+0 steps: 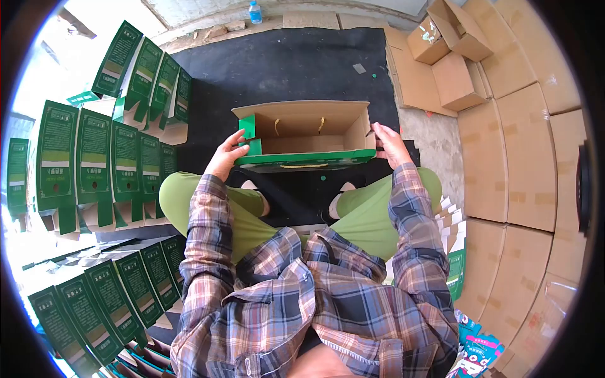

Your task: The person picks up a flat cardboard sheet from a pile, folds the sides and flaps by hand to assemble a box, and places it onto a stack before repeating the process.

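Note:
An open-topped green cardboard box (296, 157) with a plain brown inside lies in front of me, between my knees. Yellow cord handles (322, 125) show on its far wall and on its green near side. My left hand (227, 155) grips the left end, thumb and fingers by the small green flaps (249, 127) there. At the opposite end, my right hand (392, 146) holds the right wall's edge between thumb and fingers. Part of the fingers on both hands is hidden by the cardboard.
Rows of green boxes (58, 157) stand stacked at my left. Brown cartons (529, 157) form a wall on the right, with open cartons (459, 79) at the far right. A black mat (283, 69) covers the floor ahead. A blue-labelled bottle (255, 12) stands at its far side.

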Available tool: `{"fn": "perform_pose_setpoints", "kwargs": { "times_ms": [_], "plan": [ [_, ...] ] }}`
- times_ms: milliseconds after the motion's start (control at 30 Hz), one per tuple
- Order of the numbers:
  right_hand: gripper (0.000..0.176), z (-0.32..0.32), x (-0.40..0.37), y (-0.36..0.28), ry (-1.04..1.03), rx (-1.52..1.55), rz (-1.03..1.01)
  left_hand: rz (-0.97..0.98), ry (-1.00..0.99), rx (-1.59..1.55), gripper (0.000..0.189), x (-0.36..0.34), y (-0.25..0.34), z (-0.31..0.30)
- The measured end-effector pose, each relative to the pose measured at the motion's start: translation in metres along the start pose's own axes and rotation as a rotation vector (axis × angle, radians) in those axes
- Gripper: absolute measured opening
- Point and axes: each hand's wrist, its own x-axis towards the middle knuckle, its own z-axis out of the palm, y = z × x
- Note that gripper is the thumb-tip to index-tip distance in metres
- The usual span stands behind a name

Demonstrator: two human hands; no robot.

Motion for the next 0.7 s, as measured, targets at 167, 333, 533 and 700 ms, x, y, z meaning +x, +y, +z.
{"fn": "perform_pose_setpoints", "kwargs": {
  "times_ms": [167,333,533,700],
  "plan": [
    [0.065,0.001,-0.013,0.007,-0.111,-0.328,-0.018,0.002,-0.106,0.044,0.073,0.0,0.0,-0.002],
    [0.065,0.002,-0.011,0.006,-0.115,-0.231,-0.125,-0.017,-0.139,0.138,0.079,-0.003,0.004,0.002],
    [0.064,0.009,0.009,0.009,-0.183,-0.201,-0.111,-0.036,-0.177,0.183,0.083,-0.001,0.002,-0.002],
    [0.071,0.019,0.009,0.002,-0.178,-0.189,-0.029,-0.019,-0.208,0.293,0.084,0.006,0.005,-0.007]
  ]
}}
